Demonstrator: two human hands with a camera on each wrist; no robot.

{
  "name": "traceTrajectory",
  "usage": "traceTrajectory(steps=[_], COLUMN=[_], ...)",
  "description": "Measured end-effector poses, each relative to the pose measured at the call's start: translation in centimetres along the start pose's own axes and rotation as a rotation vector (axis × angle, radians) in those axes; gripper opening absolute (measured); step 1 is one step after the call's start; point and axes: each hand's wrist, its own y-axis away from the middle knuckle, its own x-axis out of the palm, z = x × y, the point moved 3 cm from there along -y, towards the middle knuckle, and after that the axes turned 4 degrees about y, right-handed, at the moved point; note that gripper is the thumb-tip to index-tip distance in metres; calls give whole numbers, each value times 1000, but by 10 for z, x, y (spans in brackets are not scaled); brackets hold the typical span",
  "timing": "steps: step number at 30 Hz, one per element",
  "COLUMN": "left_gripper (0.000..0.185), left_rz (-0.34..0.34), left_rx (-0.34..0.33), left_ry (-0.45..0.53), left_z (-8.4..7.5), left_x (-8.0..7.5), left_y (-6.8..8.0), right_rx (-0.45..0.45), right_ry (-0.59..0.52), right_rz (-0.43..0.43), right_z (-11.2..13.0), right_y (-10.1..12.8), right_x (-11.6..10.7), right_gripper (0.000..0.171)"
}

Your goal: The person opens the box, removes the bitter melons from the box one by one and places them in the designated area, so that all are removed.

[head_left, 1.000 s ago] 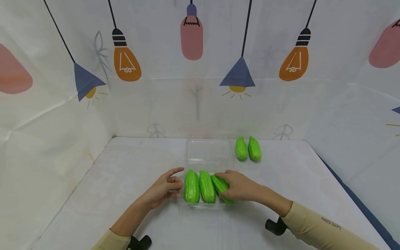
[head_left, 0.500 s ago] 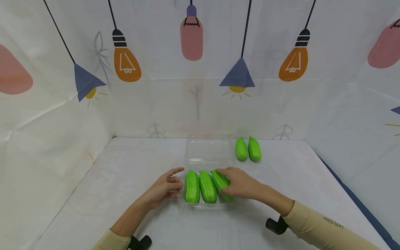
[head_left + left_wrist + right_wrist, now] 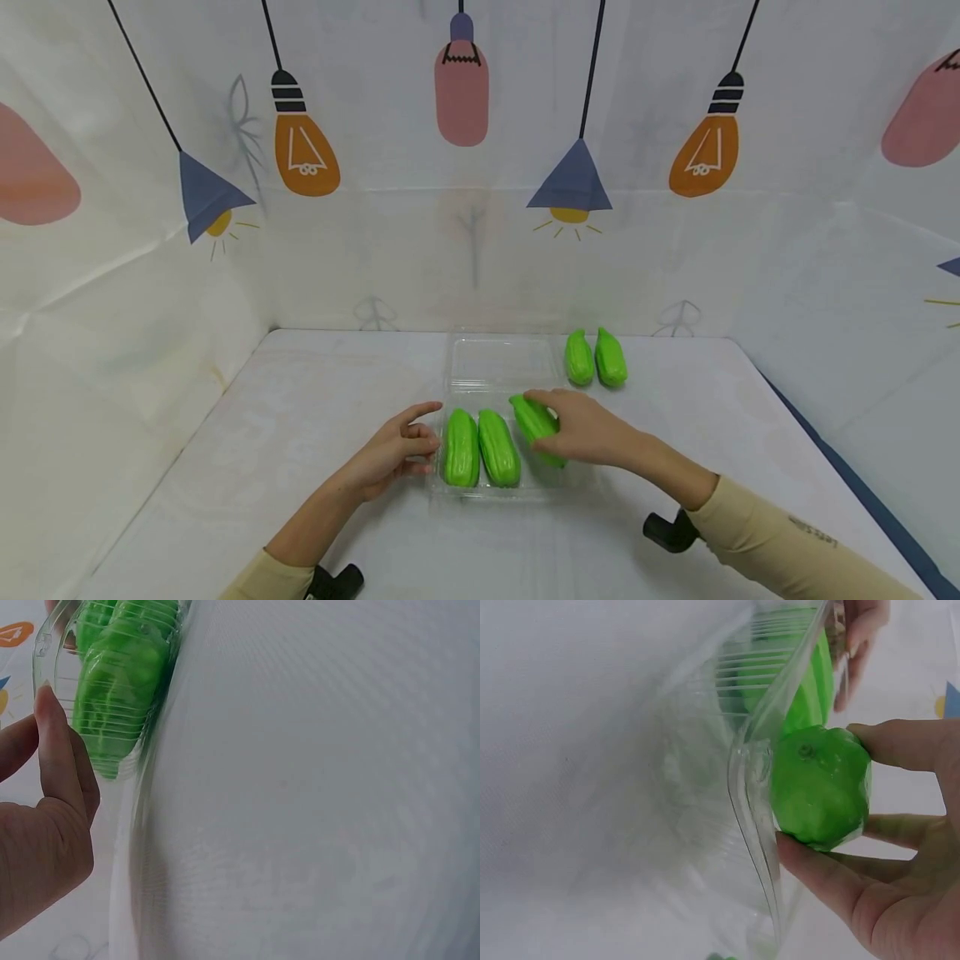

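A clear plastic clamshell box [image 3: 480,493] lies open on the table with two green ridged gourds [image 3: 462,450] [image 3: 499,450] side by side in its left and middle. My right hand [image 3: 581,427] grips a third green gourd [image 3: 534,421] between thumb and fingers, tilted over the box's right part. In the right wrist view that gourd [image 3: 821,787] shows end-on beside the clear rim, level with or above it. My left hand [image 3: 397,454] is at the box's left side, index finger extended; in the left wrist view a fingertip [image 3: 46,697] meets the rim.
The box's clear lid [image 3: 504,360] lies folded back behind it. Two more green gourds [image 3: 579,358] [image 3: 611,358] lie on the white table [image 3: 315,400] at the back right, beside the lid. A patterned cloth wall [image 3: 480,250] rises behind the table.
My right hand has lifted the third gourd from its place in the box and moved it up, back and slightly right. My left hand has stayed where it was.
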Motion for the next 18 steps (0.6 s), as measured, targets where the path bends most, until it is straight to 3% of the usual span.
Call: traceTrajectory(steps=[18], left_gripper=[70], left_rz=[1], left_rx=[6], left_ry=[-5], left_z=[1], left_x=[-1], left_y=[0], right_rx=[-57], right_ry=[-68], right_rz=[-75], right_z=[-12], right_y=[-1], right_x=[-27], right_gripper=[71])
